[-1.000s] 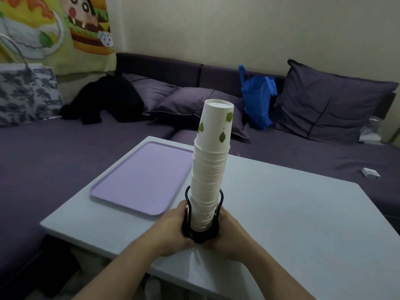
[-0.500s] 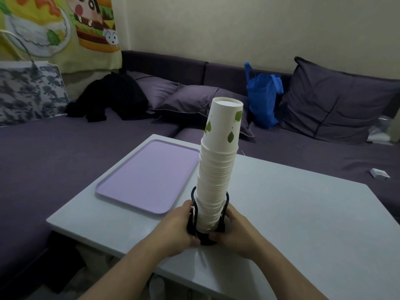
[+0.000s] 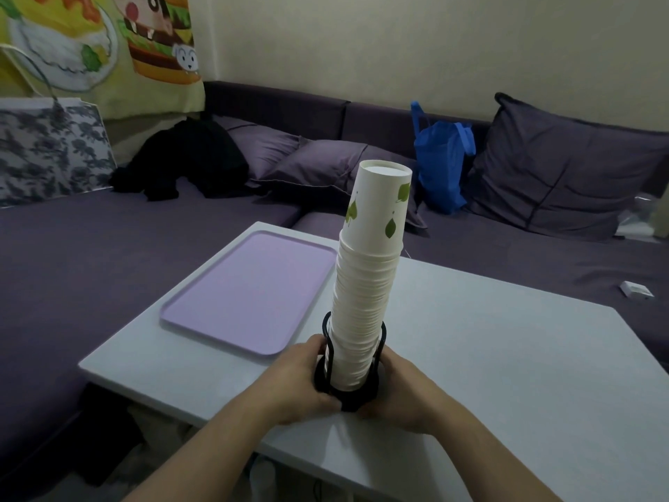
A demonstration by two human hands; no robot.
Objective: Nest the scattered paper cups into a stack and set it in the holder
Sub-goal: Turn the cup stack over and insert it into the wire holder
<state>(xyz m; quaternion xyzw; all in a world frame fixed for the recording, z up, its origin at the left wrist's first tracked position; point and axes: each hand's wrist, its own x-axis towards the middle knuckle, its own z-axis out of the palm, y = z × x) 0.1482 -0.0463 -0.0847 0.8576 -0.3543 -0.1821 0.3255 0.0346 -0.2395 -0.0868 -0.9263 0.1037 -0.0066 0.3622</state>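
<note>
White table point(image 3: 488, 356) fills the near field, its front edge closest to the camera, with purple sofa seating around its far sides. Nearest the viewer, two bare forearms reach in from the bottom edge. Left hand point(image 3: 293, 384) is curled against the left side of the black holder point(image 3: 347, 396), fingers wrapped around its base; right hand point(image 3: 400, 387) is curled in the same way against the right side, so both hands clasp the holder between them. Holder stands on the table near the front edge, its black wire uprights rising on either side of the stack of paper cups point(image 3: 365, 302). Stack sits inside the holder, cups inverted and nested, leaning slightly to the right toward the top; the uppermost cup carries green leaf prints. Left of the stack, a lilac tray point(image 3: 249, 291) lies flat on the table, apart from the holder. Beyond the table, a small white box point(image 3: 636, 289) lies on the sofa seat at right. Farther back, dark cushions point(image 3: 564, 175), a blue bag point(image 3: 441, 164) and a heap of black clothing point(image 3: 188, 157) rest against the sofa back. A cartoon wall hanging point(image 3: 108, 41) covers the upper left wall.
</note>
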